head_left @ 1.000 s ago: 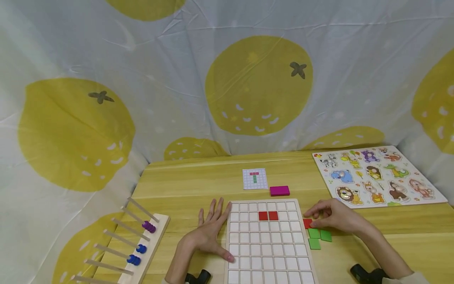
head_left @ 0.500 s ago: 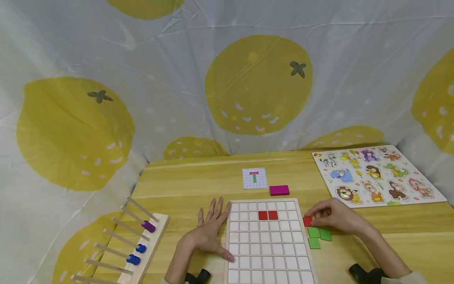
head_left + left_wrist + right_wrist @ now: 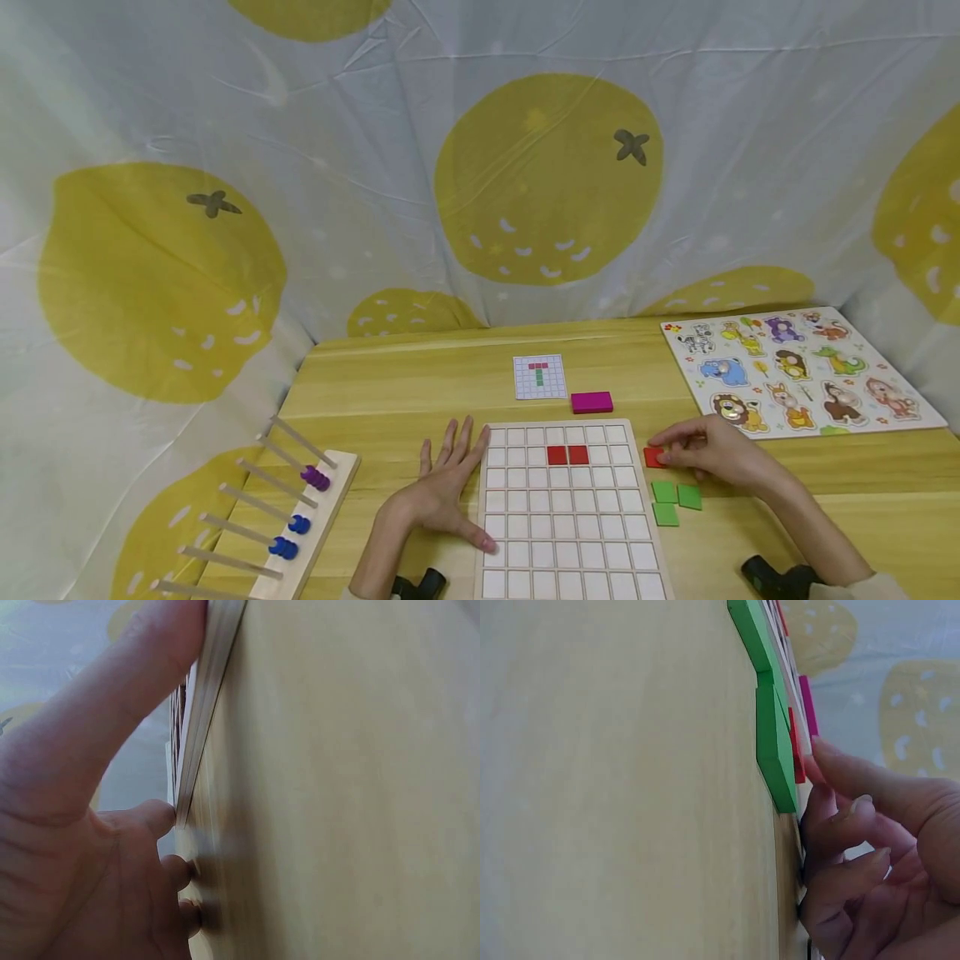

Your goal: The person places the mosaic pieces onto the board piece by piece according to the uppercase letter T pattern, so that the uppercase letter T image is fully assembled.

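Note:
My right hand (image 3: 716, 452) pinches a red square tile (image 3: 654, 457) between thumb and index finger, just right of the white grid board (image 3: 558, 500). In the right wrist view part of that red tile (image 3: 796, 750) shows behind a green tile (image 3: 776, 750). Several green tiles (image 3: 665, 514) lie on the table below the hand. My left hand (image 3: 442, 496) spreads its fingers at the board's left edge, thumb and index finger touching the frame. Two red tiles (image 3: 567, 455) sit side by side in the board's second row.
A pattern card (image 3: 539, 377) with a red and green T lies behind the board, beside a magenta block (image 3: 592, 402). An animal puzzle (image 3: 802, 372) is at the back right. A bead rack (image 3: 303, 533) with upright pegs stands at the left.
My right hand has slid the red tile slightly away from the green tiles, toward the back of the table, leaving a gap. The left hand stays in place.

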`<state>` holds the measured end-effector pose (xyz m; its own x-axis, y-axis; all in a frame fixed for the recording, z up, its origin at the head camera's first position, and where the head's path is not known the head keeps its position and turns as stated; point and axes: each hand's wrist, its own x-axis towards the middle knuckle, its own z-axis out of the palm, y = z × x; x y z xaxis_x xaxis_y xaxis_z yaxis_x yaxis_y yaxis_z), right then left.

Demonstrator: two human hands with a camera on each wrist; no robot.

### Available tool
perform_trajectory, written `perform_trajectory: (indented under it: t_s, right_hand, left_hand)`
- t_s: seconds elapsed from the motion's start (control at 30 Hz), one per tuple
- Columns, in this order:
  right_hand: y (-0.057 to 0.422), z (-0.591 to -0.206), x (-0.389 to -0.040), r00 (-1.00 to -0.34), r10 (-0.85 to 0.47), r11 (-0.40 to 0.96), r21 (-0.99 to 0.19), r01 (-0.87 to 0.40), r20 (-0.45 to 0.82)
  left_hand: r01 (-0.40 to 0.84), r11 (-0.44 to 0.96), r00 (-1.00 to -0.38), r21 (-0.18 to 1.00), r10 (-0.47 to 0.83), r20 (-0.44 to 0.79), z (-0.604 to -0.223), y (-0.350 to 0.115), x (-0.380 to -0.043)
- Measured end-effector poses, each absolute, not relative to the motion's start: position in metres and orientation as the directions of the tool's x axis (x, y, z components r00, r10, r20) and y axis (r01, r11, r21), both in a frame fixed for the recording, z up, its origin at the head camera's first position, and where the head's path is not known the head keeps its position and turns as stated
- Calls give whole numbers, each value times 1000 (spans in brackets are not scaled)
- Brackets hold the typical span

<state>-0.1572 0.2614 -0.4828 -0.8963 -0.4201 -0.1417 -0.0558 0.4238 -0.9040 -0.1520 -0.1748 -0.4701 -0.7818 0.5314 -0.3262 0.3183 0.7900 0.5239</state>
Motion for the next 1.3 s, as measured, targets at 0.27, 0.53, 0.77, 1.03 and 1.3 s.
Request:
perform_trajectory:
  t_s: [0.27, 0.53, 0.77, 1.03, 1.3]
  right_hand:
    - [266, -485, -157, -919, -386, 498, -857, -132, -82]
    - [266, -486, -156, -901, -433, 474, -856, -207, -22]
    - [260, -487, -157, -893, -451, 490, -838, -242, -6]
    - [259, -488, -158, -899, -438, 512, -819, -259, 10]
    - [259, -487, -159, -908, -419, 537, -806, -251, 4]
  left_hand:
    - [313, 789, -780, 528, 531, -330, -469, -174, -152]
    - [310, 785, -779, 537, 533, -330, -468, -175, -151]
    - [309, 787, -783, 534, 529, -327, -468, -175, -151]
    - [312, 789, -782, 530, 530, -328, -468, -175, -151]
    - [311, 786, -782, 534, 531, -326, -469, -175, -152]
